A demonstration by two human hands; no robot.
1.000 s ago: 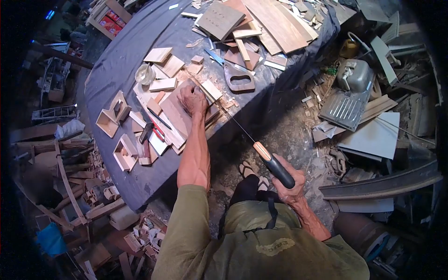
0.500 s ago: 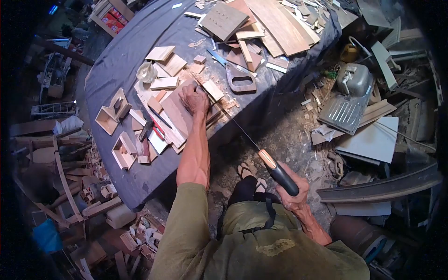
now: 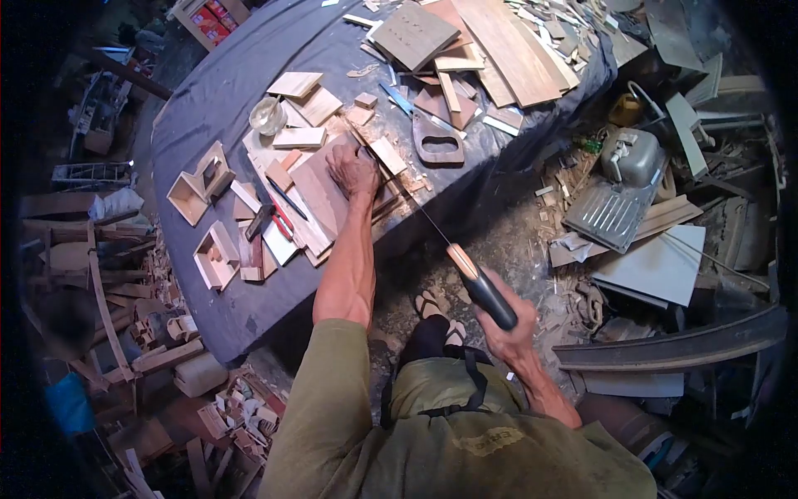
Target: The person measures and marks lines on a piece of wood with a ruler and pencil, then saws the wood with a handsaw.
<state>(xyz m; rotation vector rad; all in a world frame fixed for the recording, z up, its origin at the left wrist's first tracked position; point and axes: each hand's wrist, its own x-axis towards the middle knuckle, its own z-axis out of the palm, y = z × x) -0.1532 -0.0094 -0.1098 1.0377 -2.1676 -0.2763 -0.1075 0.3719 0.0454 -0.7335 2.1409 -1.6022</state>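
Note:
My right hand [image 3: 509,328] is wrapped around the black and orange handle of a handsaw [image 3: 484,291]. Its thin blade runs up and left to the wood at the table edge, beside my left hand. My left hand [image 3: 353,172], fingers curled, presses down on a piece of wood on top of a brown board [image 3: 316,187]; the part under the fingers is hidden. Just right of that hand lies a pale wood block [image 3: 388,155], with sawdust around it. A second handsaw [image 3: 438,148] with a wooden handle rests farther right on the table.
The cloth-covered table [image 3: 291,320] carries a glass jar [image 3: 267,116], small open wooden boxes [image 3: 216,256], red-handled pliers [image 3: 281,223] and stacked boards [image 3: 416,35]. On the floor at right are a metal sink [image 3: 615,200] and a white panel [image 3: 652,266]. Wood scraps lie on both sides.
My right hand and the saw have moved forward and left, toward the table. My left hand stays pressed on the wood. The view has shifted slightly.

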